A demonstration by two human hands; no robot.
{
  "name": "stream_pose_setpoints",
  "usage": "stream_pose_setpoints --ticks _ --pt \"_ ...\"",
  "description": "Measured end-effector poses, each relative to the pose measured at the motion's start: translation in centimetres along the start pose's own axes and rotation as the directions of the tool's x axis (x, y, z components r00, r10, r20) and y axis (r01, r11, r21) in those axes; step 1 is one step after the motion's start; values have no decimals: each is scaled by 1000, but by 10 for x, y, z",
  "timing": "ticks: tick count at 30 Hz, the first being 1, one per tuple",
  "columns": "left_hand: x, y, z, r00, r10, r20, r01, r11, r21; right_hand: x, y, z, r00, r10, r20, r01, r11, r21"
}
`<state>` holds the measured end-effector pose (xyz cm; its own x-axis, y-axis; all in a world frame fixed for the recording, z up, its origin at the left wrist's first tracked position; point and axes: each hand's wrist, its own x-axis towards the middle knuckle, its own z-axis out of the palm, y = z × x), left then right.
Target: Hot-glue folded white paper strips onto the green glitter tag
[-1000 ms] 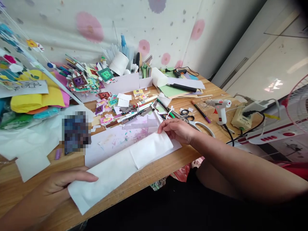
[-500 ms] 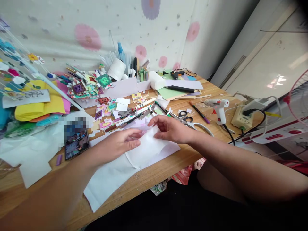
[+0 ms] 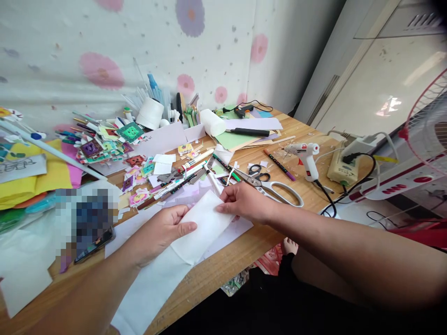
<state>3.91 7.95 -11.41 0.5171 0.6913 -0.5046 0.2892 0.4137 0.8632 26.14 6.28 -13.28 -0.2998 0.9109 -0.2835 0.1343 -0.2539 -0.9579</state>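
Note:
A soft white sheet [image 3: 204, 223] of thin paper or fabric is stretched between my two hands, with a crease or fold across it. Its far end trails down toward the table's front edge. My left hand [image 3: 162, 232] grips its left side, thumb on top and fingers beneath. On the right corner, my right hand [image 3: 242, 202] pinches the sheet between thumb and curled fingers. Lilac paper [image 3: 233, 237] lies flat under it. Just beyond my right hand are large scissors [image 3: 279, 190], small black-handled scissors [image 3: 259, 172] and a white marker [image 3: 213, 180].
A white glue gun [image 3: 307, 160] stands at right beside a power strip [image 3: 344, 165]. Pens and small coloured cut-outs [image 3: 139, 197] crowd the middle. A white paper roll [image 3: 213, 123] lies at the back. At left are a phone [image 3: 94, 244] and yellow material [image 3: 21, 186].
The sheet has been drawn flatter and its folded part now shows more fully. My left thumb has come down onto it, and my right fingers have closed at its corner. The view has shifted right.

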Motion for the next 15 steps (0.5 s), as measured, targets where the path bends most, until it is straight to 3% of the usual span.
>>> stream_pose_setpoints --ticks 4,6,7,9,11,15 --pt "0 -7 -7 993 -114 22 114 993 6 -7 -8 -3 999 -38 -9 38 999 -32" --pt "-1 -9 -9 990 -141 13 141 990 -5 -15 -11 -16 994 -99 -45 85 967 -242" --pt "-3 -9 -10 990 -138 9 138 990 -20 -21 -12 -25 987 -138 -75 95 903 -419" --pt "-5 -10 -12 993 -117 -12 116 991 -64 -35 -9 -46 962 -218 -163 1 601 -799" --pt "-7 -11 -15 994 -106 -40 102 990 -98 -50 -2 -65 945 -226 -235 -113 448 -887" --pt "-8 -10 -18 995 -84 -53 76 988 -137 -67 16 -80 937 -191 -292 -218 335 -917"
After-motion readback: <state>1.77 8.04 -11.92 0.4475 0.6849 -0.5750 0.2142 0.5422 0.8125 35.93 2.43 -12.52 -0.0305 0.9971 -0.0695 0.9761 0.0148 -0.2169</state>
